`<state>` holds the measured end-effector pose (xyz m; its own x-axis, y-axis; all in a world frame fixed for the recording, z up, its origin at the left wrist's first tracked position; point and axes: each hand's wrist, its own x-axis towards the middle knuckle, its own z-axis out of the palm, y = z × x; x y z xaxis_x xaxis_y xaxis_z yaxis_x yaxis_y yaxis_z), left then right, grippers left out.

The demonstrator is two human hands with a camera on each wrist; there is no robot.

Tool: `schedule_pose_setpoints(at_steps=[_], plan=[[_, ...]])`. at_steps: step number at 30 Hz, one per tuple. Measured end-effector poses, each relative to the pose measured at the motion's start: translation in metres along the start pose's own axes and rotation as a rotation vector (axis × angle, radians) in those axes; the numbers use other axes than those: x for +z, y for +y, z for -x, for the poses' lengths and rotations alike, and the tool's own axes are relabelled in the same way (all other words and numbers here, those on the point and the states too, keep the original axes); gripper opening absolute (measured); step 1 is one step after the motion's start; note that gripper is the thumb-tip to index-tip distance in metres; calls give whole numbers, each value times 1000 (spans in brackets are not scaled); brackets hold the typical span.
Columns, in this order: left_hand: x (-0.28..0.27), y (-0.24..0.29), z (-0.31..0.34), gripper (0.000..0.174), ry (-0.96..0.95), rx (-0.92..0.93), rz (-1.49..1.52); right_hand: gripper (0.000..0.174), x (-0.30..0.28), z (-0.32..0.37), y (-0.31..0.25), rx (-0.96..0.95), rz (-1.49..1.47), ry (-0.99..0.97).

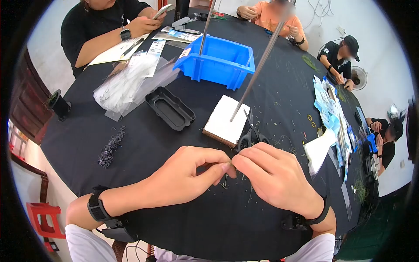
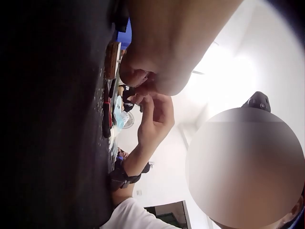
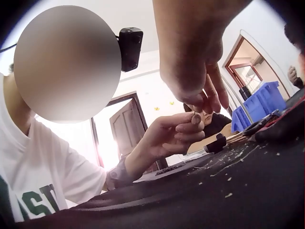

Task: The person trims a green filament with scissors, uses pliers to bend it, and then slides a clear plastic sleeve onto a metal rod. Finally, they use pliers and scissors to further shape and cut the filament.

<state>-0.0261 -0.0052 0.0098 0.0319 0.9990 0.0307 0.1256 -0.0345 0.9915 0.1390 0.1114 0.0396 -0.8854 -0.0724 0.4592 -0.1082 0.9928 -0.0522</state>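
My left hand (image 1: 194,172) and right hand (image 1: 279,174) meet fingertip to fingertip over the near part of the black-covered table. Between the left thumb and forefinger, a small thin piece (image 3: 194,115) sticks up; its kind cannot be told. The right hand's fingers are bent and pinch at the same spot, from above in the right wrist view. Black-handled scissors (image 1: 252,136) lie just beyond the hands, beside a white-topped block (image 1: 224,120) that bears an upright metal rod (image 1: 257,72). Small green and pale scraps lie scattered under the fingers.
Beyond stand a black tray (image 1: 170,108) and a blue bin (image 1: 218,61). A dark tangled clump (image 1: 111,147) lies left, near clear plastic packets (image 1: 126,87). More packaging (image 1: 327,113) lies right. Several people sit around the table; a red stool (image 1: 46,218) stands at lower left.
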Motion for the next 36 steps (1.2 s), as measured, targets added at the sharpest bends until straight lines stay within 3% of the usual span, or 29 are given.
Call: schedule_pose_setpoints(at_steps=[2,8,12,16,19,27,30,36], plan=[[2,-9,-1,22,7,68,-5,18,0,0,1,-1,-4,-6],[2,4,-1,19,36,-125,123,15,4,1,2,47,-54,1],[1,0,-1,20,64,-138,122,12,10,2,4,109,-98,28],[0,-6,-2,20,142,-152,166,12,4,9,28,410,-134,92],[0,-7,-2,20,173,-163,222,17,3,27,49,457,66,15],[1,-9,-3,23,198,-115,234,33,-3,42,18,479,6,-268],[1,-10,-3,23,216,-136,272,31,-2,46,17,469,-13,-245],[3,-5,-4,24,238,-186,315,28,8,43,19,633,11,-37]])
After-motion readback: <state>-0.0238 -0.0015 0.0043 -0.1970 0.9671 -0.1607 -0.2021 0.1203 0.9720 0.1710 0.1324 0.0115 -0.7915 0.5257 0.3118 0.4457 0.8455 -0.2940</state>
